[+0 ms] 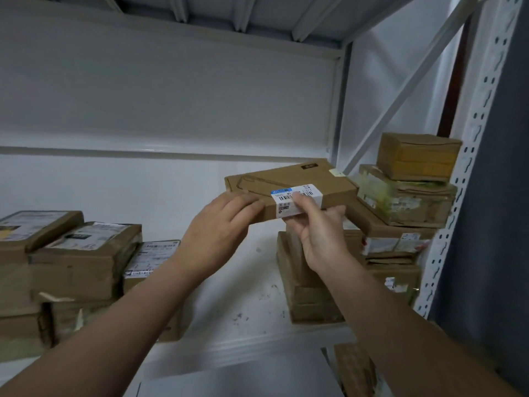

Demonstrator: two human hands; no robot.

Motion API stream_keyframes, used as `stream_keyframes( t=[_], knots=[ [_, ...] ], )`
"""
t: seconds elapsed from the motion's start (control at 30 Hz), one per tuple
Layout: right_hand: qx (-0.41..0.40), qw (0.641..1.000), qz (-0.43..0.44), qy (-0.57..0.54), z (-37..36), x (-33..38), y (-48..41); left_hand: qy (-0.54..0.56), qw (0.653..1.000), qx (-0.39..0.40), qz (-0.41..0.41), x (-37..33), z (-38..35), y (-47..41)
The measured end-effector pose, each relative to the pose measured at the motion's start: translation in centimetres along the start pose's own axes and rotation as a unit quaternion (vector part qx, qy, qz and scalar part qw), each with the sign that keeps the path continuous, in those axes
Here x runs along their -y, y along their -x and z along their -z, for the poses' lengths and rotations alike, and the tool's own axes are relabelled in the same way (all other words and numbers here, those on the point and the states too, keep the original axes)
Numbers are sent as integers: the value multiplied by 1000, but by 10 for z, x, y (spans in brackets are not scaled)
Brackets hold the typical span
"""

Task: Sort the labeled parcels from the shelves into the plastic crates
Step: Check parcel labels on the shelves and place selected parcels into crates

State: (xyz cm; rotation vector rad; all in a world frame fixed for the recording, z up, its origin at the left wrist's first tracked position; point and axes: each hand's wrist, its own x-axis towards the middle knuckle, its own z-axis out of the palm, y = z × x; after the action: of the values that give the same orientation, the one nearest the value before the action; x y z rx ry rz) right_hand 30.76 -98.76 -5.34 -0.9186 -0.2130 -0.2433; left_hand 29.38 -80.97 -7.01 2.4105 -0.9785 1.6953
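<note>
A flat brown cardboard parcel [294,181] with a white and blue barcode label on its near edge is lifted above the white shelf [234,270]. My left hand [220,224] holds its near left edge, fingers laid along the side. My right hand [317,227] grips the near right part, thumb on the label and fingers underneath. No plastic crate is in view.
A stack of labeled cardboard parcels [400,213] stands at the shelf's right end against a perforated white upright [463,179]. More parcels [77,259] are piled at the left. Another shelf board [171,32] hangs overhead. A box [355,368] shows on the level below.
</note>
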Motion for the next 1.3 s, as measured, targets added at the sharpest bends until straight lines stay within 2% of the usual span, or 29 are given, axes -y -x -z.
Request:
stream_keyframes(
  t=[0.07, 0.13, 0.23, 0.3, 0.4, 0.47, 0.57, 0.63, 0.77, 0.93, 1.1, 1.2, 1.3],
  knots=[
    [5, 999, 30, 10, 7, 0, -5, 27, 998, -12, 55, 10, 5, 5],
    [12, 992, 84, 94, 18, 3, -9, 37, 996, -9, 83, 22, 10, 11],
    [72, 944, 197, 254, 31, 6, -13, 33, 994, 3, 108, 33, 15, 17],
    [104, 919, 224, 307, 33, 6, -14, 30, 993, 2, 110, 37, 16, 19],
    [153, 921, 212, 288, 30, 7, -13, 46, 992, -29, 113, 42, 18, 18],
    [173, 928, 200, 264, 29, 8, -14, 104, 978, -53, 173, 41, 22, 16],
    [146, 919, 224, 290, 26, 12, -16, 233, 917, -77, 316, 35, 31, 14],
    [119, 905, 242, 329, 23, 11, -17, 265, 884, -79, 377, 34, 33, 13],
    [103, 895, 221, 373, 18, 5, -18, 278, 867, -85, 406, 34, 35, 19],
    [132, 920, 191, 316, 13, -2, -15, 284, 857, -89, 421, 33, 37, 26],
    [139, 922, 200, 302, 3, -8, -8, 275, 855, -84, 432, 40, 41, 36],
    [159, 907, 216, 324, -4, -12, 0, 263, 853, -77, 444, 46, 44, 42],
    [214, 868, 232, 383, -10, -20, 10, 244, 854, -76, 453, 56, 52, 51]
  ],
)
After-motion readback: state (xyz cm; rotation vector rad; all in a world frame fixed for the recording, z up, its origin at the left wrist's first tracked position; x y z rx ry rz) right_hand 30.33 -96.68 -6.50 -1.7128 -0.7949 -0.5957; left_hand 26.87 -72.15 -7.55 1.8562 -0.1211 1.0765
